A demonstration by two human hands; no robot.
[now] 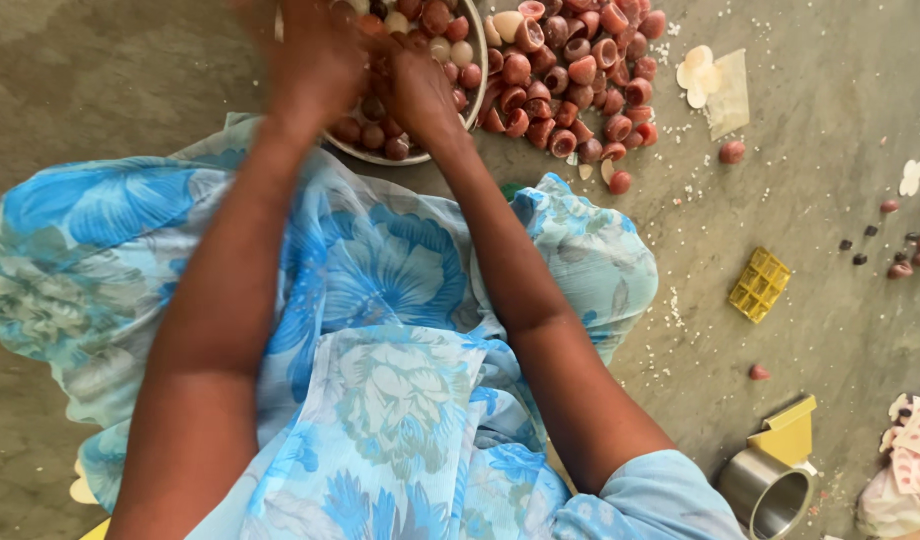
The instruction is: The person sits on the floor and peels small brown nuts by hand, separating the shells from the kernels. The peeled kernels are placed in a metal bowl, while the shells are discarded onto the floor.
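1. Reddish-brown cups [420,25], small, round and hollow like little clay bowls, fill a metal bowl [474,100] that sits on the floor at the top of the view, just beyond the person's knees.
2. Both hands work close together over that bowl. The left hand [315,55] is curled with its fingers bent down among the cups; it is blurred, so I cannot tell whether it pinches one.
3. The right hand [420,90] is also bent inward beside it, fingers tucked toward the cups; what it grips, if anything, is hidden.
4. Just right of the bowl, touching its rim, lies a loose heap of similar cups [570,75] on the floor, with a few strays [732,152] apart from it.
5. Judging by how things lie, the work looks partway along: many pieces are in the bowl and many are on the floor.
6. Farther right are a yellow grid mould [760,285], pale flat pieces [702,75], a steel cup [770,492] and a yellow block [788,432].
7. A blue flowered garment [380,290] covers the lap.
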